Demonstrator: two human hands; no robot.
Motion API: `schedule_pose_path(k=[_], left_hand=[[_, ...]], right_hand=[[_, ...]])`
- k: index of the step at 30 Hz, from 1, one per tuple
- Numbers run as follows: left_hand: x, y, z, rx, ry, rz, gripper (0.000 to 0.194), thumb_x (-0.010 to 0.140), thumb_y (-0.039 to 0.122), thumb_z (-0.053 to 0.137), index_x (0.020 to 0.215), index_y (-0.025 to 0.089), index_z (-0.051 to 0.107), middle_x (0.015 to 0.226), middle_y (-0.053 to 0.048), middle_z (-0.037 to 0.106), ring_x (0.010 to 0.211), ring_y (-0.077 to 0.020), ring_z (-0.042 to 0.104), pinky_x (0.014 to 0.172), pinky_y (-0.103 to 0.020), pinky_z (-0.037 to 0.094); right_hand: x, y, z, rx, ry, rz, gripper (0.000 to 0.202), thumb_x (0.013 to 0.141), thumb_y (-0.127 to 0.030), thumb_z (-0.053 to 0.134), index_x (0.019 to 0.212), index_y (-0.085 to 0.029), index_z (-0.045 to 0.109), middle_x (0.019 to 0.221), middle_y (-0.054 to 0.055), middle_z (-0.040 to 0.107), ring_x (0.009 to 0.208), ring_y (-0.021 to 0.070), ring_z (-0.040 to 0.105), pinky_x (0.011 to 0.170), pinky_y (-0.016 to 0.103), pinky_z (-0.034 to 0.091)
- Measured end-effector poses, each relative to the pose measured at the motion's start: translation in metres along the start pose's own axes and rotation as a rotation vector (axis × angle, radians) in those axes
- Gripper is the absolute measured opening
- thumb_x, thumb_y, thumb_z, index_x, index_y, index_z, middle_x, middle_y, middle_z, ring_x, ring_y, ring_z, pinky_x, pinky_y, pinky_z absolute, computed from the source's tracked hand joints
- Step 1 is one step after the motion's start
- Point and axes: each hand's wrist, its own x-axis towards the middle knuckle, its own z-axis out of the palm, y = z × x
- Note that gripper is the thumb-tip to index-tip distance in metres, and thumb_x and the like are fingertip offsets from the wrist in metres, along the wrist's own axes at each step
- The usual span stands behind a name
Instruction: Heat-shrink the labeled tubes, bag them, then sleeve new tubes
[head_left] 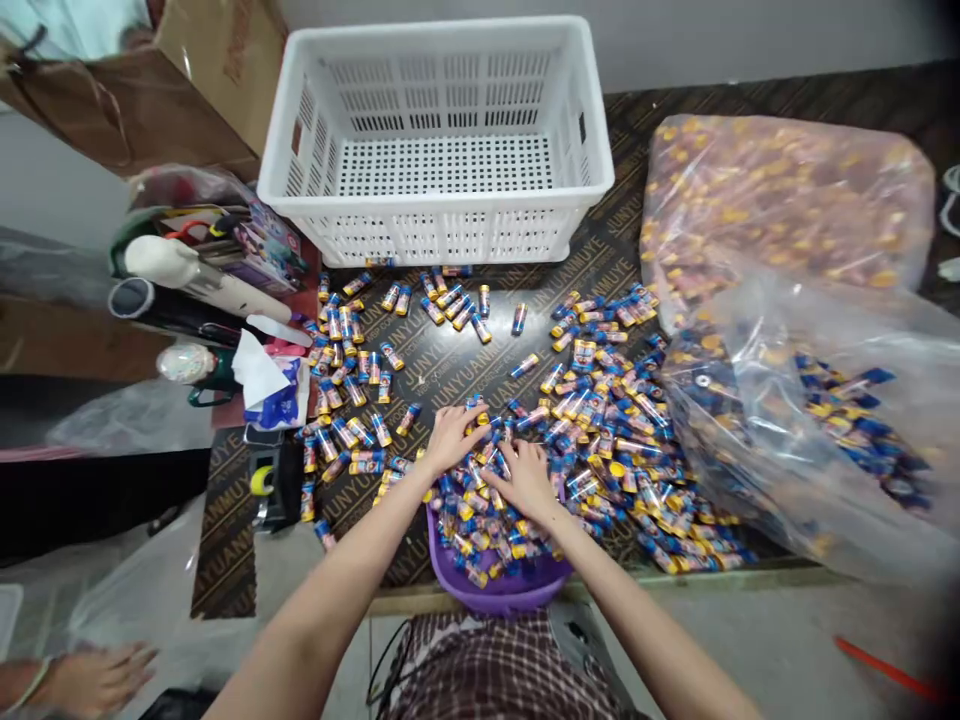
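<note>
My left hand lies over the small printed tubes with blue and yellow ends, its fingers stretched out. My right hand is close beside it, fingers apart, touching tubes at the far rim of a purple basin. The basin sits at the table's front edge, heaped with these tubes. A dense pile of the same tubes spreads to the right of my hands, and looser ones lie to the left. Neither hand visibly grips a tube, though some fingertips are partly hidden.
A white slatted crate stands at the back. Plastic bags of tubes fill the right side. On the left are a tape dispenser, tissues, a black bottle and a cardboard box. Another person's hand shows lower left.
</note>
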Motion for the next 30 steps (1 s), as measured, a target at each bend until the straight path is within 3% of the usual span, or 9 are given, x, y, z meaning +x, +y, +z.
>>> schedule_pose_path(k=[3, 7, 10, 13, 16, 20, 24, 27, 30], left_hand=[[-0.012, 0.013, 0.007, 0.044, -0.074, 0.059, 0.047, 0.088, 0.055, 0.035, 0.126, 0.031, 0.051, 0.094, -0.003, 0.058, 0.096, -0.0182, 0.052, 0.094, -0.035, 0.031], [-0.023, 0.032, 0.014, 0.096, -0.125, 0.147, 0.052, 0.085, 0.062, 0.035, 0.121, 0.030, 0.055, 0.098, -0.004, 0.058, 0.099, -0.0202, 0.052, 0.094, -0.037, 0.031], [-0.030, 0.042, 0.017, 0.128, -0.137, 0.142, 0.055, 0.083, 0.066, 0.034, 0.119, 0.031, 0.057, 0.101, -0.006, 0.056, 0.101, -0.0226, 0.051, 0.090, -0.038, 0.035], [-0.035, 0.047, 0.019, 0.162, -0.133, 0.145, 0.054, 0.083, 0.064, 0.034, 0.117, 0.031, 0.059, 0.107, -0.008, 0.053, 0.104, -0.0247, 0.049, 0.088, -0.039, 0.037], [-0.041, 0.050, 0.021, 0.187, -0.105, 0.171, 0.049, 0.084, 0.060, 0.038, 0.114, 0.030, 0.061, 0.112, -0.009, 0.050, 0.106, -0.0254, 0.046, 0.090, -0.039, 0.037], [-0.050, 0.059, 0.022, 0.208, -0.042, 0.227, 0.045, 0.086, 0.056, 0.039, 0.112, 0.028, 0.063, 0.108, -0.009, 0.050, 0.105, -0.0247, 0.045, 0.092, -0.039, 0.037], [-0.060, 0.079, 0.015, 0.241, -0.001, 0.267, 0.045, 0.085, 0.054, 0.040, 0.113, 0.025, 0.063, 0.107, -0.010, 0.049, 0.105, -0.0256, 0.043, 0.093, -0.040, 0.037], [-0.067, 0.105, 0.003, 0.257, 0.046, 0.293, 0.044, 0.084, 0.054, 0.043, 0.111, 0.025, 0.063, 0.107, -0.011, 0.049, 0.106, -0.0273, 0.042, 0.094, -0.043, 0.036], [-0.069, 0.143, -0.015, 0.267, 0.116, 0.328, 0.042, 0.083, 0.053, 0.046, 0.108, 0.024, 0.064, 0.110, -0.011, 0.049, 0.109, -0.0292, 0.040, 0.095, -0.044, 0.035]], right_hand=[[-0.035, -0.009, -0.009, 0.011, -0.019, -0.042, 0.067, 0.085, -0.060, 0.038, 0.132, -0.013, 0.042, 0.129, 0.020, 0.044, 0.123, 0.0313, 0.035, 0.103, 0.050, 0.023], [-0.092, -0.005, -0.025, 0.071, 0.041, -0.042, 0.062, 0.085, -0.055, 0.042, 0.139, -0.025, 0.033, 0.145, 0.014, 0.028, 0.134, 0.0312, 0.023, 0.106, 0.052, 0.018], [-0.135, 0.007, -0.018, 0.221, 0.141, 0.334, 0.066, 0.082, -0.049, 0.049, 0.139, -0.022, 0.031, 0.140, 0.017, 0.034, 0.129, 0.0321, 0.034, 0.101, 0.049, 0.031], [-0.160, 0.013, 0.005, 0.677, -0.047, 0.740, 0.074, 0.076, -0.041, 0.050, 0.140, -0.017, 0.022, 0.111, 0.016, 0.059, 0.095, 0.0287, 0.063, 0.077, 0.042, 0.051], [-0.166, 0.008, 0.028, 1.186, -0.175, 0.941, 0.068, 0.075, -0.035, 0.041, 0.137, -0.017, 0.019, 0.076, 0.006, 0.067, 0.051, 0.0224, 0.065, 0.047, 0.034, 0.050], [-0.169, 0.002, 0.042, 1.356, -0.061, 0.925, 0.061, 0.068, -0.029, 0.040, 0.126, -0.013, 0.032, 0.046, -0.003, 0.056, 0.037, 0.0204, 0.058, 0.033, 0.025, 0.041], [-0.178, 0.003, 0.043, 1.399, -0.006, 0.877, 0.056, 0.061, -0.028, 0.040, 0.115, -0.013, 0.039, 0.041, -0.004, 0.054, 0.036, 0.0198, 0.057, 0.031, 0.023, 0.040], [-0.185, 0.003, 0.036, 1.429, 0.032, 0.832, 0.051, 0.059, -0.031, 0.040, 0.108, -0.015, 0.040, 0.042, -0.004, 0.054, 0.036, 0.0183, 0.056, 0.032, 0.023, 0.040], [-0.190, 0.007, 0.013, 1.460, 0.077, 0.779, 0.046, 0.059, -0.032, 0.040, 0.103, -0.017, 0.041, 0.045, -0.004, 0.056, 0.036, 0.0180, 0.057, 0.032, 0.023, 0.040]])
